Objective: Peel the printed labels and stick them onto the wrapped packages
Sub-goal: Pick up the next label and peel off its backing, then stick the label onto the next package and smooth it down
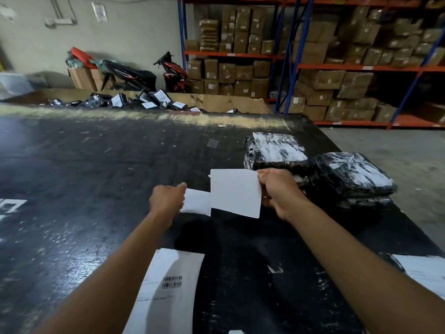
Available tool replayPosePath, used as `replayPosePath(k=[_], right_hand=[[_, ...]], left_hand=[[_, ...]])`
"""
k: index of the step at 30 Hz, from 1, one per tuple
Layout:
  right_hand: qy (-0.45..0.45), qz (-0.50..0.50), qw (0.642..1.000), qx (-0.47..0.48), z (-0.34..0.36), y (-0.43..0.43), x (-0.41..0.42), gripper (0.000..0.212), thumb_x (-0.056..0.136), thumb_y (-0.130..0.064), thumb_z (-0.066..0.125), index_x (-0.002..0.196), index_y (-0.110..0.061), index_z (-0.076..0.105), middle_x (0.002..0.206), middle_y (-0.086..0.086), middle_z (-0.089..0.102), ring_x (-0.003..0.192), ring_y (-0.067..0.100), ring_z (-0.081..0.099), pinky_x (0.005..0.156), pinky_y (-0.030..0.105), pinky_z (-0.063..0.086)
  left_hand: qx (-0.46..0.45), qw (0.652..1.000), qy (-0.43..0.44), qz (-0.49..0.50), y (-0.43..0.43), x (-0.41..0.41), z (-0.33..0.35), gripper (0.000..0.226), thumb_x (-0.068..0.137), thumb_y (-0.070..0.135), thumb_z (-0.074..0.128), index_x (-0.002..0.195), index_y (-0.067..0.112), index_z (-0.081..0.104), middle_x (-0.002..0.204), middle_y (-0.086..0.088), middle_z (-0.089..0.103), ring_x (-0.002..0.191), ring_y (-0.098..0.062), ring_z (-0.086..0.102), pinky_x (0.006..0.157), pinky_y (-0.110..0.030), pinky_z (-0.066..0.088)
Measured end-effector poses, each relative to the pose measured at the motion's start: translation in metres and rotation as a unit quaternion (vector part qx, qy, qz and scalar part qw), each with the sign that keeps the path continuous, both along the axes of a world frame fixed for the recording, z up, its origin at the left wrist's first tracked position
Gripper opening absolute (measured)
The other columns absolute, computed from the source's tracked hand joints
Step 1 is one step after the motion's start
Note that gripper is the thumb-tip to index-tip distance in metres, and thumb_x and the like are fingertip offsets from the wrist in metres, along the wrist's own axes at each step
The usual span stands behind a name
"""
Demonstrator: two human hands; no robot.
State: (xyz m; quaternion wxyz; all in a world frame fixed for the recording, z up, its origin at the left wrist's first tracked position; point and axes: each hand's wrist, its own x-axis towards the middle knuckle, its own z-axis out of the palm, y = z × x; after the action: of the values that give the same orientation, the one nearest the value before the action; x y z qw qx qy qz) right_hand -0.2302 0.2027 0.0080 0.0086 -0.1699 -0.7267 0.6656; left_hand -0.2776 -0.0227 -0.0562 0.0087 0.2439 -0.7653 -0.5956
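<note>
Above the black table [96, 179] my right hand [280, 192] pinches the right edge of a blank white sheet [236, 192], held upright facing me. My left hand [166, 202] pinches a second, smaller white sheet [197, 202] that runs behind the first one's left edge. Which sheet is the label and which the backing I cannot tell. Just beyond my right hand lie two black plastic-wrapped packages, one [277, 153] farther back and one [354, 179] to its right. A printed label strip with barcodes [168, 290] lies on the table between my forearms.
More printed paper [426, 271] lies at the table's right edge. Beyond the far edge an open cardboard bin [216, 102] holds several labelled black packages [149, 100]. Shelving with brown boxes [337, 68] fills the right background; a motorbike [173, 73] stands by the wall.
</note>
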Motion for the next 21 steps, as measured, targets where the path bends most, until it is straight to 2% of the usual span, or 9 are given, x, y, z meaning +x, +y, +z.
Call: replayPosePath(k=[2, 6, 8, 12, 14, 16, 18, 20, 21], right_hand=[[0.050, 0.012, 0.995, 0.086, 0.004, -0.005, -0.002, 0.022, 0.099, -0.010, 0.045, 0.090, -0.014, 0.064, 0.092, 0.005, 0.066, 0.082, 0.019, 0.059, 0.067, 0.029, 0.046], [0.186, 0.054, 0.941, 0.276, 0.004, -0.023, 0.007, 0.018, 0.099, -0.012, 0.047, 0.093, -0.017, 0.064, 0.089, -0.005, 0.060, 0.085, 0.012, 0.055, 0.067, 0.027, 0.039], [0.248, 0.070, 0.905, 0.339, 0.003, -0.031, 0.019, 0.017, 0.097, -0.012, 0.047, 0.094, -0.015, 0.064, 0.088, -0.003, 0.063, 0.083, 0.014, 0.057, 0.069, 0.030, 0.042], [0.347, 0.090, 0.826, 0.436, -0.004, -0.038, 0.042, 0.019, 0.098, -0.017, 0.044, 0.100, -0.012, 0.063, 0.092, 0.004, 0.064, 0.081, 0.022, 0.059, 0.071, 0.041, 0.049], [0.392, 0.078, 0.783, 0.476, -0.007, -0.038, 0.052, 0.019, 0.096, -0.017, 0.047, 0.099, -0.011, 0.065, 0.090, 0.006, 0.063, 0.078, 0.025, 0.058, 0.066, 0.044, 0.050], [0.426, 0.061, 0.734, 0.526, -0.009, -0.035, 0.058, 0.015, 0.091, -0.011, 0.056, 0.099, -0.009, 0.068, 0.090, 0.007, 0.063, 0.079, 0.026, 0.059, 0.065, 0.042, 0.050], [0.437, 0.046, 0.698, 0.565, -0.011, -0.030, 0.065, 0.019, 0.082, -0.005, 0.065, 0.099, -0.011, 0.070, 0.091, 0.005, 0.063, 0.081, 0.026, 0.059, 0.066, 0.039, 0.048], [0.443, 0.039, 0.689, 0.572, -0.011, -0.024, 0.072, 0.024, 0.077, -0.003, 0.069, 0.099, -0.013, 0.072, 0.092, 0.003, 0.064, 0.085, 0.025, 0.059, 0.068, 0.038, 0.046], [0.446, 0.036, 0.694, 0.564, -0.009, -0.019, 0.075, 0.023, 0.077, -0.005, 0.069, 0.098, -0.013, 0.073, 0.092, 0.002, 0.065, 0.086, 0.024, 0.059, 0.069, 0.039, 0.045]], left_hand=[[0.141, 0.987, -0.030, -0.070, 0.010, 0.011, 0.021, 0.037, 0.090, 0.040, 0.066, 0.075, 0.008, 0.061, 0.061, -0.004, 0.058, 0.047, -0.011, 0.054, 0.040, -0.017, 0.042], [0.315, 0.938, -0.043, -0.135, 0.030, 0.021, 0.049, 0.061, 0.084, 0.052, 0.069, 0.117, 0.003, 0.055, 0.107, -0.017, 0.061, 0.092, -0.027, 0.068, 0.061, -0.032, 0.061], [0.350, 0.929, -0.046, -0.114, 0.037, 0.023, 0.057, 0.063, 0.082, 0.049, 0.073, 0.118, 0.002, 0.051, 0.111, -0.019, 0.056, 0.101, -0.032, 0.065, 0.062, -0.038, 0.061], [0.309, 0.949, 0.010, -0.058, 0.051, 0.026, 0.070, 0.025, 0.088, 0.009, 0.068, 0.104, -0.005, 0.055, 0.084, -0.018, 0.061, 0.071, -0.025, 0.067, 0.065, -0.037, 0.061], [0.268, 0.962, 0.039, -0.022, 0.058, 0.031, 0.080, 0.021, 0.089, -0.001, 0.062, 0.108, -0.007, 0.055, 0.094, -0.022, 0.067, 0.074, -0.027, 0.069, 0.050, -0.029, 0.058], [0.249, 0.966, 0.069, 0.003, 0.064, 0.033, 0.088, 0.019, 0.089, 0.001, 0.062, 0.107, -0.002, 0.056, 0.099, -0.020, 0.069, 0.077, -0.028, 0.071, 0.040, -0.023, 0.050], [0.239, 0.966, 0.100, 0.003, 0.072, 0.034, 0.096, 0.011, 0.091, 0.005, 0.062, 0.101, 0.007, 0.058, 0.099, -0.015, 0.069, 0.079, -0.029, 0.070, 0.052, -0.032, 0.057], [0.236, 0.964, 0.125, -0.008, 0.080, 0.035, 0.102, 0.009, 0.091, 0.007, 0.059, 0.099, 0.013, 0.058, 0.100, -0.013, 0.069, 0.083, -0.030, 0.069, 0.070, -0.046, 0.061], [0.233, 0.962, 0.140, -0.018, 0.083, 0.036, 0.105, 0.011, 0.092, 0.008, 0.058, 0.100, 0.014, 0.058, 0.101, -0.012, 0.069, 0.085, -0.029, 0.069, 0.073, -0.048, 0.060]])
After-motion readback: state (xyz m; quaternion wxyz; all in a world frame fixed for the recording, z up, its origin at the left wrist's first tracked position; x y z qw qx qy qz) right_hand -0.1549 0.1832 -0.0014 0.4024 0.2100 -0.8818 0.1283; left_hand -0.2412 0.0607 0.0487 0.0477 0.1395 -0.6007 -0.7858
